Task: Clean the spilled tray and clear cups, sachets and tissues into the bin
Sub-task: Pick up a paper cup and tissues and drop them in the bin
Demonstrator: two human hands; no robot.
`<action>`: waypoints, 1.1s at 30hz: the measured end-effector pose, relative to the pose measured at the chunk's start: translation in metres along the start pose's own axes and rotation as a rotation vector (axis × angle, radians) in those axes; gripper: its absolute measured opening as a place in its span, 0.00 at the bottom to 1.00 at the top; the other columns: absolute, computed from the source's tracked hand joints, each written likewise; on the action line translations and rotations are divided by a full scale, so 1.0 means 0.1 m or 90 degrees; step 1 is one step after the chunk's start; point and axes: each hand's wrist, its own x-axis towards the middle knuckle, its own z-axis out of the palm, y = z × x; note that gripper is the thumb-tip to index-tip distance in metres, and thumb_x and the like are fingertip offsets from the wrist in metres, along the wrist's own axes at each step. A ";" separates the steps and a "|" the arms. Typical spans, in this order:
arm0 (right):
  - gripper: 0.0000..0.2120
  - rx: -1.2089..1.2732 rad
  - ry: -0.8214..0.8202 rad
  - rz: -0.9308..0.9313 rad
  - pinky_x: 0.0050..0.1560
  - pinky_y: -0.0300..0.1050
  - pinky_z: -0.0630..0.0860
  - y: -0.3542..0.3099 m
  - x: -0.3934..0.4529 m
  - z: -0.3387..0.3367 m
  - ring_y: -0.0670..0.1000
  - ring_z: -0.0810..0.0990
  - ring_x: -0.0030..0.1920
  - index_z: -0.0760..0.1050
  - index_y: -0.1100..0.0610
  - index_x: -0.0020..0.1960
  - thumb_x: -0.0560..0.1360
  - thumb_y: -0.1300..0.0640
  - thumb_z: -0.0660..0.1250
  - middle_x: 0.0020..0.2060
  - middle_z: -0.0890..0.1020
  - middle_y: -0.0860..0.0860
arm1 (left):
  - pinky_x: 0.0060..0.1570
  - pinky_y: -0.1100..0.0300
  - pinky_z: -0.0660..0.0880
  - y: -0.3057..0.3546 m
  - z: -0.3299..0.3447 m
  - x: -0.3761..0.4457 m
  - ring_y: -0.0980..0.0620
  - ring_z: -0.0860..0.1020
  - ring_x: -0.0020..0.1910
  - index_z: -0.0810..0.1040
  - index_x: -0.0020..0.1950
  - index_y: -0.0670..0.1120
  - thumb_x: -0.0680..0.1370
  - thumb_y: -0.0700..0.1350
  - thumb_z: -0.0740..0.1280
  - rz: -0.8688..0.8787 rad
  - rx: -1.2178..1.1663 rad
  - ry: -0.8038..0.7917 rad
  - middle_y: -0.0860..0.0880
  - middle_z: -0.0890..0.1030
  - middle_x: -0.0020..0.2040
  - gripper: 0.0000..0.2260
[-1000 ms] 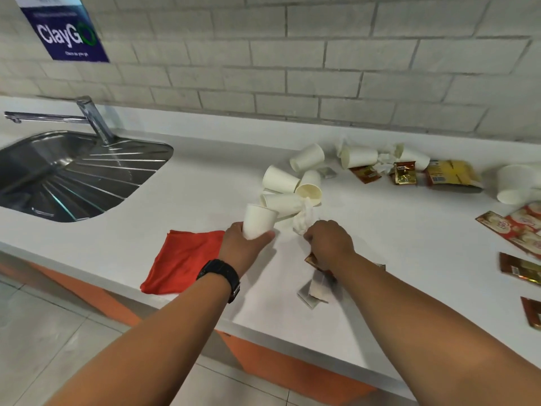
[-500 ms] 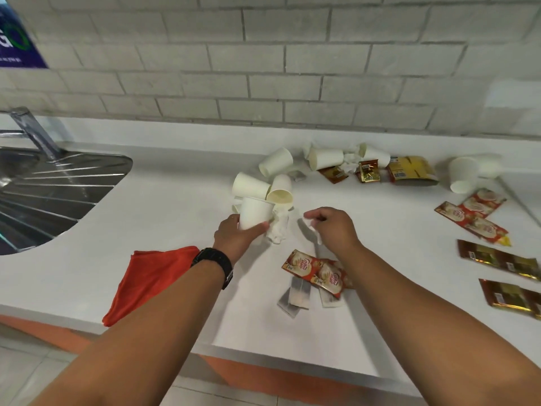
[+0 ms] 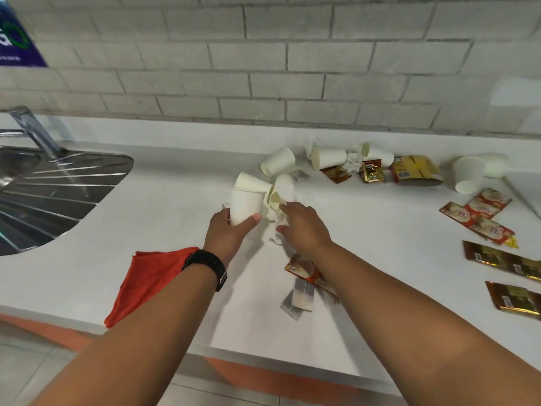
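Observation:
My left hand (image 3: pixel 227 234) grips an upright white paper cup (image 3: pixel 244 205) by its lower part. My right hand (image 3: pixel 301 224) stretches forward with fingers spread, fingertips at a tipped cup (image 3: pixel 282 187) and over a crumpled tissue (image 3: pixel 273 230); it holds nothing that I can see. More white cups lie on their sides behind, one (image 3: pixel 278 164) towards the wall and one (image 3: pixel 328 156) further right. Red sachets (image 3: pixel 304 269) and a flat grey packet (image 3: pixel 297 298) lie under my right forearm.
A red cloth (image 3: pixel 146 281) hangs over the counter's front edge at the left. The steel sink (image 3: pixel 44 194) and tap are far left. Brown, gold and red sachets (image 3: pixel 483 218) lie scattered at the right, with a yellow pack (image 3: pixel 415 169) and another cup (image 3: pixel 468 174) near the wall.
My right hand let go of the sachets, which now lie on the counter, and moved forward to the tipped cup. My left hand raised its cup slightly. The view shifted right.

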 end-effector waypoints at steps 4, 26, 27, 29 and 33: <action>0.17 -0.145 -0.117 -0.056 0.54 0.48 0.75 -0.03 -0.05 0.29 0.56 0.75 0.60 0.73 0.51 0.64 0.75 0.53 0.64 0.60 0.77 0.50 | 0.36 0.65 0.73 -0.04 -0.16 -0.04 0.53 0.82 0.44 0.79 0.53 0.48 0.72 0.53 0.72 -0.001 0.000 0.006 0.50 0.84 0.46 0.14; 0.08 0.378 0.167 0.238 0.57 0.40 0.74 0.62 -0.83 -0.82 0.49 0.81 0.53 0.84 0.54 0.52 0.73 0.59 0.72 0.53 0.84 0.50 | 0.39 0.66 0.73 0.48 0.73 -0.37 0.59 0.80 0.45 0.78 0.52 0.52 0.72 0.51 0.73 0.097 -0.029 -0.136 0.55 0.82 0.46 0.11; 0.08 0.385 0.180 0.248 0.56 0.39 0.74 0.70 -0.92 -0.89 0.48 0.81 0.51 0.84 0.54 0.51 0.73 0.59 0.72 0.53 0.84 0.50 | 0.39 0.66 0.73 0.53 0.83 -0.41 0.59 0.80 0.45 0.78 0.53 0.53 0.72 0.51 0.73 0.099 -0.035 -0.153 0.55 0.82 0.47 0.11; 0.08 0.391 0.209 0.272 0.54 0.38 0.73 0.91 -1.16 -1.05 0.47 0.80 0.49 0.84 0.54 0.51 0.73 0.60 0.72 0.52 0.84 0.50 | 0.40 0.65 0.73 0.62 1.09 -0.52 0.58 0.80 0.47 0.77 0.54 0.53 0.72 0.53 0.73 0.107 -0.032 -0.184 0.55 0.82 0.48 0.13; 0.09 0.385 0.263 0.311 0.56 0.37 0.72 1.30 -1.68 -1.39 0.48 0.80 0.53 0.84 0.54 0.53 0.73 0.59 0.71 0.54 0.84 0.50 | 0.39 0.64 0.74 0.82 1.60 -0.83 0.57 0.79 0.46 0.77 0.53 0.52 0.72 0.53 0.73 0.128 -0.024 -0.243 0.54 0.81 0.47 0.13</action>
